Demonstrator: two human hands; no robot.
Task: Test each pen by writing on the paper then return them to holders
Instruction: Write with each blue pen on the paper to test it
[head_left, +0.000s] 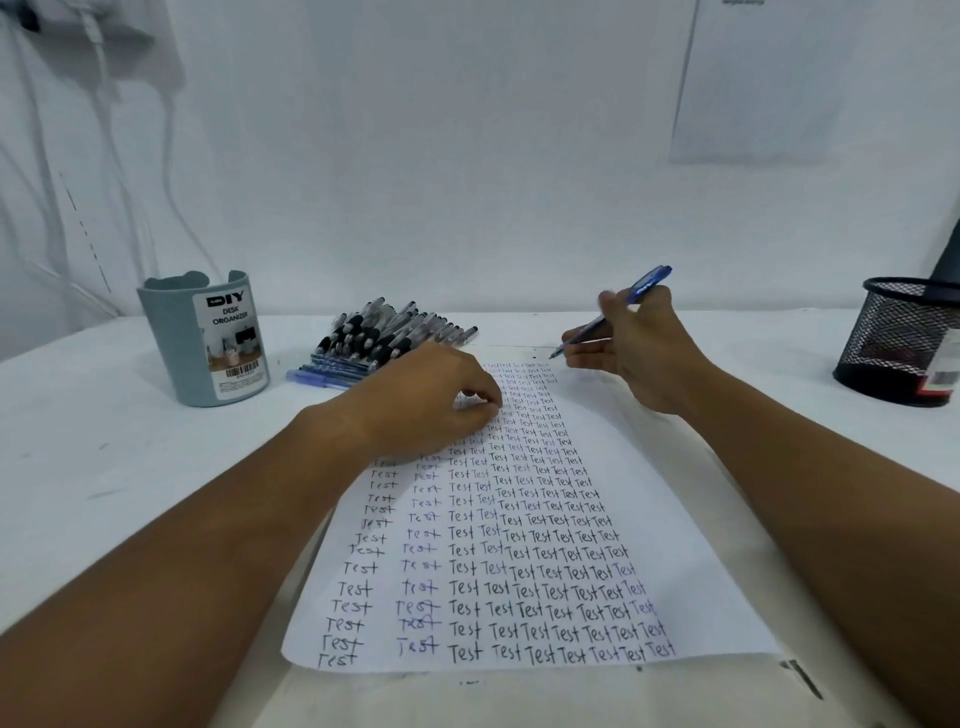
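I count 2 holders: 1 grey-blue DIY desk organizer (203, 340), 1 black mesh cup (901, 340). 1 sheet of paper (701, 519). 1 blue pen (613, 315) in hand. Pen pile (382, 340): approx. 20+, can't count exactly.

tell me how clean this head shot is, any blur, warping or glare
Head view: wide-angle warping bows the table edge and stretches both forearms at the corners; light is flat and soft with only faint shadows and no glare; the blue pen in the right hand is slightly motion-smeared; writing on the paper is sharp up close, too small to read at its far end.
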